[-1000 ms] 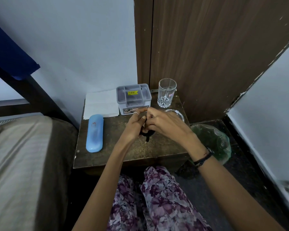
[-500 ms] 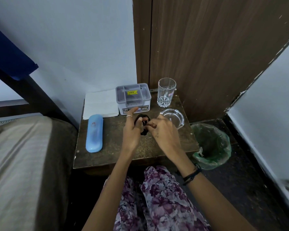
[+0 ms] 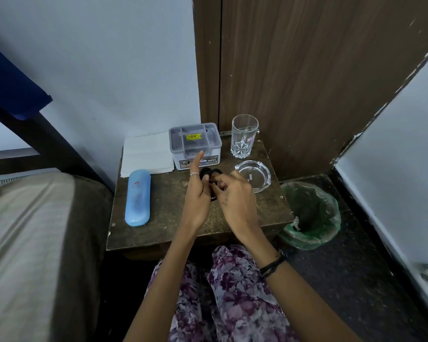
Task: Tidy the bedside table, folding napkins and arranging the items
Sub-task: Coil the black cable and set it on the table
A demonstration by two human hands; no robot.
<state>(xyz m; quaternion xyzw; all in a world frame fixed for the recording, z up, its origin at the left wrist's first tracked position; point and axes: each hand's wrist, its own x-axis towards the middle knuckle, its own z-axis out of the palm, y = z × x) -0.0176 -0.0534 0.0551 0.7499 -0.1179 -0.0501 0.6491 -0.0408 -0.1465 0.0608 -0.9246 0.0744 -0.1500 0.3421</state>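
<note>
Dark and worn, the bedside table (image 3: 158,233) is nearly in order: we pinch a black looped band (image 3: 209,172) between our left hand (image 3: 198,196) and right hand (image 3: 235,196), just in front of the grey box (image 3: 195,144). Left of the box the napkins (image 3: 147,154) already lie folded with the blue case (image 3: 137,197) before them, the glass (image 3: 244,137) and ashtray (image 3: 253,172) to its right, so we judge only the band is left

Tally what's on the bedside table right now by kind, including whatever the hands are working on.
Clear glassware: 2, the tumbler and the ashtray
Plastic cases or boxes: 2, the blue case and the grey lidded box
Napkin stacks: 1, the white napkins
Black looped item: 1, held between the left hand and right hand; what it is, I cannot tell
Total: 6
</note>
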